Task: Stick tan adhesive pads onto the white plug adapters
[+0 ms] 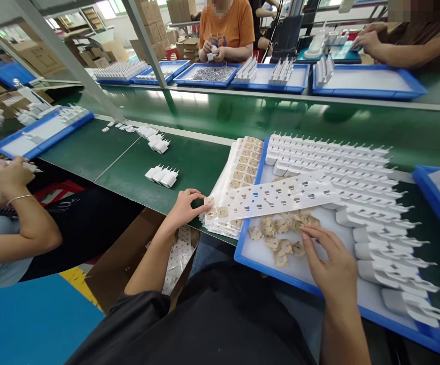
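My left hand pinches the left end of a white sticker strip, where a few tan stickers remain. The strip reaches across the blue-rimmed tray onto rows of white plug adapters. Below it, loose tan stickers lie in a heap on the tray. My right hand is at the heap's right side, thumb and forefinger drawn close together near a tan piece; whether they grip anything is too small to tell. A stack of sticker sheets lies left of the tray, partly under the strip.
White adapters stand in small groups on the green table. A cardboard box with used strips sits below the table edge. A person's arm is at the left, near another tray. Two people work behind the far trays.
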A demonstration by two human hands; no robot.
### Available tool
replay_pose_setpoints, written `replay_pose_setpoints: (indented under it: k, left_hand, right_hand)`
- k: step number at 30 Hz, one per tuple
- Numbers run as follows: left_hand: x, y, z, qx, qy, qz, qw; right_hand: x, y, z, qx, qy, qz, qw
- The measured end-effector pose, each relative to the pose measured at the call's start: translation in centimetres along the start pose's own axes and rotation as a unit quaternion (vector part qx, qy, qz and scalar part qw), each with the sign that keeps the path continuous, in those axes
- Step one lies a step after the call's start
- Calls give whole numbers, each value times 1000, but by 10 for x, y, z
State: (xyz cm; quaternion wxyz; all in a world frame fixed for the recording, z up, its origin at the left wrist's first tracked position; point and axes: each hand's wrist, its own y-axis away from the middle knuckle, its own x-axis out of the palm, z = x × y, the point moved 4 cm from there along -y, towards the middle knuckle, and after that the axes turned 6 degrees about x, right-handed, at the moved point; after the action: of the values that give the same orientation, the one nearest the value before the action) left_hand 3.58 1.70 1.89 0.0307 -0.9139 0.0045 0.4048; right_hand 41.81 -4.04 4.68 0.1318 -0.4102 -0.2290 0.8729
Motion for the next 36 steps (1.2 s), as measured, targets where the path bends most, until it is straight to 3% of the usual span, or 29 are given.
replay_pose_setpoints:
  k: [4, 7, 12, 15, 18, 24, 36]
  left_hand:
    - [1, 7, -5, -37, 121, 0, 992]
    - [3, 11, -15, -50, 270, 9, 962]
    - [3, 19, -46, -35, 377, 6, 925]
    - [0, 23, -60, -22, 407, 14, 913]
    - [0, 25, -63, -22, 426, 29, 904]
    - [8, 23, -59, -39, 491, 28, 870]
    - [11, 19, -58, -46, 431, 7, 901]
  right_hand:
    - [-2, -4, 11, -23, -12, -15, 1000]
    - [6, -14, 46, -53, -62, 3, 997]
    - [53, -39, 129, -170, -167, 100, 966]
    - [81, -49, 153, -187, -163, 131, 960]
    - [95, -50, 155, -177, -141, 137, 964]
    - [92, -46, 150, -194, -133, 113, 965]
    - [87, -45, 154, -229, -149, 109, 956]
